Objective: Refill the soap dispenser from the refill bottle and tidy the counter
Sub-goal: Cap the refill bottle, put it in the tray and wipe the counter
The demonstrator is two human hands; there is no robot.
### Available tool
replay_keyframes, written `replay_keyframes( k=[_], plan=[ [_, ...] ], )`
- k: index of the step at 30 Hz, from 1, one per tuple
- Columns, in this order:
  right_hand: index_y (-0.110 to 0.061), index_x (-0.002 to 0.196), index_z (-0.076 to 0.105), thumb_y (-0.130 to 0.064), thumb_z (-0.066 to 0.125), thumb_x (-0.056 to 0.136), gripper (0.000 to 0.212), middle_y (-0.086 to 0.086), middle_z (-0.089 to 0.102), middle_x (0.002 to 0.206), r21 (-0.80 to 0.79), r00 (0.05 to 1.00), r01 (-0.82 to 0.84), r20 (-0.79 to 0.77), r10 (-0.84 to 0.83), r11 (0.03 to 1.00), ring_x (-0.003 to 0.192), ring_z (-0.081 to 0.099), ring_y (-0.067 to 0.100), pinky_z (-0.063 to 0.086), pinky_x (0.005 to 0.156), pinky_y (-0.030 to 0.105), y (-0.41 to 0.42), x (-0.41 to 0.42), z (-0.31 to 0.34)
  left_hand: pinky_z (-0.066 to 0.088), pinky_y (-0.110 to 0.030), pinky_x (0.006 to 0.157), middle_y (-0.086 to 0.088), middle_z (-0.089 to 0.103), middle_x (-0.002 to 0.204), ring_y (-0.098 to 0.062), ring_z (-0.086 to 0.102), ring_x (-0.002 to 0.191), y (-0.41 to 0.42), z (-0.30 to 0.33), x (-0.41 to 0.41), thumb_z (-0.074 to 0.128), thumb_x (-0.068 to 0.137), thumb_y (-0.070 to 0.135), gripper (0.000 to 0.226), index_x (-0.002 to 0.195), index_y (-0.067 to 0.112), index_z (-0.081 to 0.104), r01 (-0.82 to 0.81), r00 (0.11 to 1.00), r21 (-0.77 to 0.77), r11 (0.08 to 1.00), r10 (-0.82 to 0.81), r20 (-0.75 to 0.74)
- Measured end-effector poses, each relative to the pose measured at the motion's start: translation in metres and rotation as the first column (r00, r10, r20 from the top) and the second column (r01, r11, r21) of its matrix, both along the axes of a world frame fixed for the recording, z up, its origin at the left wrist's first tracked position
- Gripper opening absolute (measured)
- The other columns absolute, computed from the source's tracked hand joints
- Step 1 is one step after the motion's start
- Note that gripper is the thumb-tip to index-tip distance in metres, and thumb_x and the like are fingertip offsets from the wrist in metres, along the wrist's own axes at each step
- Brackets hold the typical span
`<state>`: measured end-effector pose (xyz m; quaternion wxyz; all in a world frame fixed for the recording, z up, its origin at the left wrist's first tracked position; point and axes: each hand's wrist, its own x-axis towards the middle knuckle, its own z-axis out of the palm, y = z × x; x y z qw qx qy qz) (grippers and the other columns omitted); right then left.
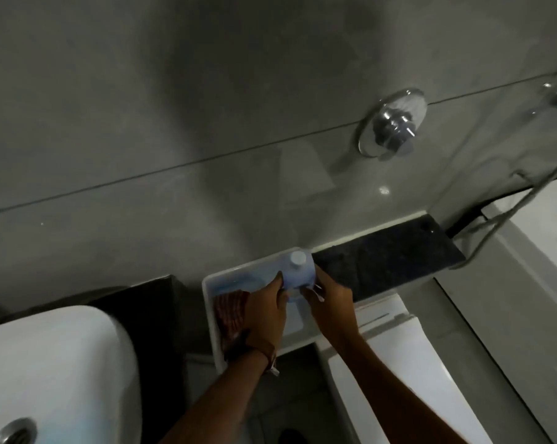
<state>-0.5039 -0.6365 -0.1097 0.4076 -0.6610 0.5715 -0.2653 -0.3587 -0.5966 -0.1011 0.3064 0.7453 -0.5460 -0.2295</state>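
Dim grey-tiled bathroom here. Both my hands, left hand (266, 307) and right hand (330, 299), grip the capped refill bottle (298, 272) over a white tray (208, 302) on the dark tabletop (386, 256), white sink (56, 363) off left.

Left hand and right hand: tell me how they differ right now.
The left hand wears a band at the wrist; the right hand has a bare wrist. The left hand grips the bottle from its left side, over the red cloth; the right hand grips it from the right. Both hold the same bottle above the white tray.
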Motion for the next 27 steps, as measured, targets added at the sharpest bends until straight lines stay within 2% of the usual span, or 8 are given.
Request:
replay_keyframes(
  k=[3, 12, 14, 16, 19, 22, 25, 27],
  plan=[
    [-0.025, 0.133, 0.063, -0.024, 0.067, 0.095, 0.037, 0.000, 0.075, 0.118, 0.013, 1.000, -0.004, 0.008, 0.004, 1.000, 0.106, 0.070, 0.014, 0.058, 0.096, 0.037, -0.025, 0.004, -0.031, 0.058, -0.035, 0.077, -0.005, 0.075, 0.094, -0.011, 0.065, 0.079, -0.023, -0.028, -0.002, 0.056, 0.097, 0.020, 0.020, 0.110, 0.013, 0.069, -0.024, 0.996, 0.014, 1.000, 0.025, -0.081],
    [-0.014, 0.125, 0.065, -0.013, 0.071, 0.095, 0.030, 0.008, 0.073, 0.119, 0.037, 0.999, 0.042, -0.011, -0.042, 0.998, 0.111, 0.067, 0.013, 0.058, 0.100, 0.045, -0.048, 0.017, -0.085, 0.059, -0.039, 0.083, -0.007, 0.076, 0.103, -0.021, 0.070, 0.092, -0.049, -0.077, 0.003, 0.059, 0.095, 0.021, 0.029, 0.122, 0.020, 0.067, -0.092, 0.992, 0.044, 0.995, 0.095, -0.078],
    [-0.020, 0.122, 0.067, -0.035, 0.074, 0.093, 0.034, 0.005, 0.074, 0.115, 0.055, 1.000, 0.018, 0.001, -0.018, 0.998, 0.110, 0.070, 0.011, 0.058, 0.100, 0.044, -0.051, 0.016, -0.090, 0.058, -0.040, 0.086, -0.006, 0.075, 0.107, -0.021, 0.069, 0.096, -0.051, -0.085, 0.005, 0.058, 0.096, 0.025, 0.031, 0.126, 0.022, 0.064, -0.098, 0.992, 0.054, 0.994, 0.102, -0.076],
    [-0.041, 0.117, 0.067, -0.069, 0.068, 0.083, 0.043, -0.005, 0.071, 0.109, 0.053, 0.998, 0.036, 0.053, -0.039, 0.998, 0.103, 0.068, -0.003, 0.057, 0.099, 0.042, -0.052, 0.013, -0.097, 0.058, -0.040, 0.089, -0.003, 0.074, 0.112, -0.019, 0.068, 0.101, -0.051, -0.090, 0.005, 0.056, 0.096, 0.030, 0.033, 0.128, 0.025, 0.062, -0.109, 0.991, 0.061, 0.992, 0.113, -0.069],
    [-0.042, 0.131, 0.062, -0.046, 0.070, 0.092, 0.041, -0.011, 0.071, 0.116, 0.101, 0.999, 0.025, 0.021, -0.027, 0.995, 0.103, 0.064, -0.005, 0.052, 0.095, 0.024, -0.049, 0.015, -0.084, 0.058, -0.039, 0.089, -0.002, 0.073, 0.112, -0.018, 0.069, 0.101, -0.051, -0.089, 0.003, 0.055, 0.096, 0.036, 0.036, 0.130, 0.027, 0.060, -0.112, 0.991, 0.078, 0.991, 0.117, -0.065],
    [-0.040, 0.125, 0.056, -0.041, 0.067, 0.092, 0.034, -0.027, 0.059, 0.110, 0.071, 0.989, 0.132, 0.053, -0.136, 0.989, 0.098, 0.060, -0.016, 0.046, 0.085, 0.011, -0.037, 0.019, -0.081, 0.057, -0.029, 0.082, -0.003, 0.074, 0.108, -0.015, 0.069, 0.093, -0.039, -0.082, 0.009, 0.056, 0.095, 0.038, 0.041, 0.134, 0.024, 0.056, -0.129, 0.991, 0.101, 0.986, 0.130, -0.004],
    [-0.028, 0.128, 0.058, -0.025, 0.064, 0.096, 0.033, -0.014, 0.060, 0.119, 0.034, 0.976, 0.209, -0.073, -0.206, 0.977, 0.106, 0.060, 0.000, 0.051, 0.091, 0.024, -0.010, 0.031, -0.080, 0.047, -0.015, 0.073, 0.001, 0.066, 0.116, 0.001, 0.058, 0.087, -0.006, -0.075, 0.028, 0.048, 0.099, 0.037, 0.040, 0.138, 0.028, 0.048, -0.184, 0.982, 0.166, 0.969, 0.175, 0.071],
    [-0.022, 0.121, 0.063, -0.024, 0.064, 0.096, 0.025, -0.002, 0.067, 0.117, -0.022, 0.977, 0.099, -0.186, -0.101, 0.995, 0.105, 0.067, 0.013, 0.059, 0.089, 0.037, 0.010, 0.044, -0.082, 0.048, -0.013, 0.078, 0.003, 0.054, 0.135, 0.005, 0.054, 0.099, 0.021, -0.073, 0.041, 0.040, 0.101, 0.036, 0.041, 0.141, 0.031, 0.040, -0.220, 0.975, 0.207, 0.953, 0.218, 0.033]
  ],
)
